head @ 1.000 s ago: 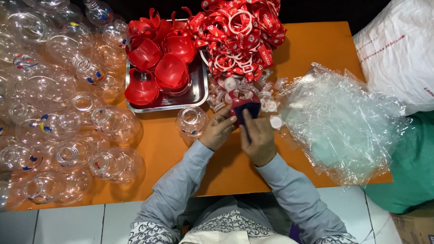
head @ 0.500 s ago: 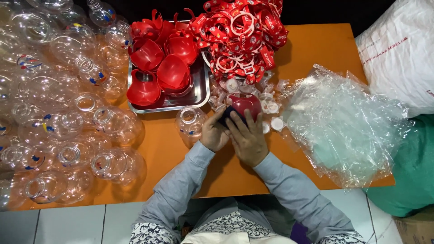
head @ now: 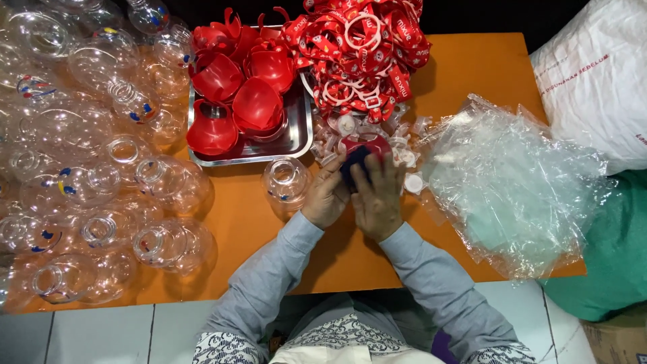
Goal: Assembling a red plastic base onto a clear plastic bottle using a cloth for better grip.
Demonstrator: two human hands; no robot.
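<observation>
An orange table (head: pixel 472 74) is filling most of the view, its near edge running along a floor of pale tiles (head: pixel 101 334) with dark joints. Beyond the far edge of the table the room is lying in darkness (head: pixel 539 13). Even light is falling from above, and things on the tabletop are casting soft shadows. At the right a white sack (head: pixel 596 87) is leaning beside the table, with a green bag (head: pixel 606 256) sitting below it.

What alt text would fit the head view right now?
Both hands, left hand and right hand, grip a red cap over an orange table. A steel tray of red caps sits ahead, clear bottles left, plastic bags right.
</observation>
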